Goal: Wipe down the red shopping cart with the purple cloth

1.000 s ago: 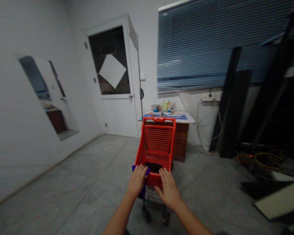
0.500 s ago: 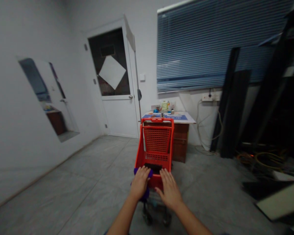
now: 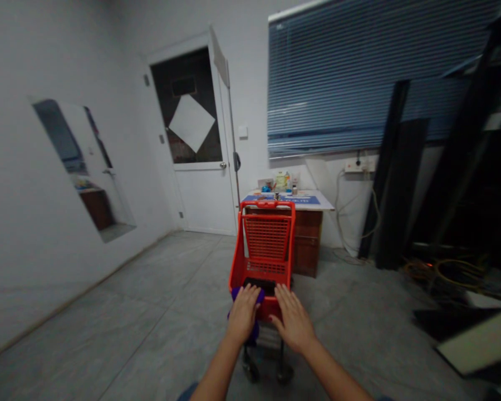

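Observation:
A small red plastic shopping cart point(image 3: 237, 267) stands in front of me, with a mesh panel at its far side and dark caster wheels below. My left hand point(image 3: 242, 316) lies over a purple item point(image 3: 255, 333) at the cart's near left edge, fingers stretched forward. What the purple item is, I cannot tell; the hand hides much of it. At the near right edge of the cart, my right hand point(image 3: 294, 322) is palm down with fingers extended and thumb apart. Between the two hands, a black object point(image 3: 264, 285) shows at the cart's near end.
Behind the cart is a brown desk point(image 3: 307, 245) with small items on top. A white door point(image 3: 204, 197) and a wall mirror point(image 3: 73, 167) are to the left. Dark panels point(image 3: 401, 195), cables point(image 3: 455, 274) and a pale board point(image 3: 480, 340) occupy the right side.
Both hands have shifted slightly to the right, and the purple item has moved right along with my left hand. The cart looks nearly unmoved.

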Demonstrator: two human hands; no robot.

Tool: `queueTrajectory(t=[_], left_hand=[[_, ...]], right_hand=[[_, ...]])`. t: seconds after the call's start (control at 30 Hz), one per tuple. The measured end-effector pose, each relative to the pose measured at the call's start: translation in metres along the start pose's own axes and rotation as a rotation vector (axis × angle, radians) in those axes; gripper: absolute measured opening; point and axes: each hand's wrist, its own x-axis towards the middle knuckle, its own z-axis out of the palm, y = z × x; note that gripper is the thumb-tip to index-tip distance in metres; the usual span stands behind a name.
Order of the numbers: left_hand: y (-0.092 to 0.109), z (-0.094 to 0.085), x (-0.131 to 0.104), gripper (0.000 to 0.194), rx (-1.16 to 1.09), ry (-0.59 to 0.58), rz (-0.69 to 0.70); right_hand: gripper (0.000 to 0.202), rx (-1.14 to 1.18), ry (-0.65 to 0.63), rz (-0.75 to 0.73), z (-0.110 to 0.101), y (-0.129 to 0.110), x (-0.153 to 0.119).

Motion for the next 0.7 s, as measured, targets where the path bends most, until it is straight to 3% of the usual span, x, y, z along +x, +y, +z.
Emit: queueTrajectory(t=[0.17,0.47,0.7], left_hand=[[-0.013,-0.006,-0.003,0.045,0.058,0.042,-0.083],[0.026,0.018,0.006,0.05,0.074,0.023,-0.029],[-0.006,0.004,-0.002,0.047,0.088,0.04,-0.003]], right_hand=[[0.07,-0.007,0.001,-0.011,0.003,-0.001,-0.002],[0.074,0.014,-0.007,0.006,0.008,-0.009,0.003],[0.072,0.013,-0.006,-0.009,0.006,-0.007,0.001]])
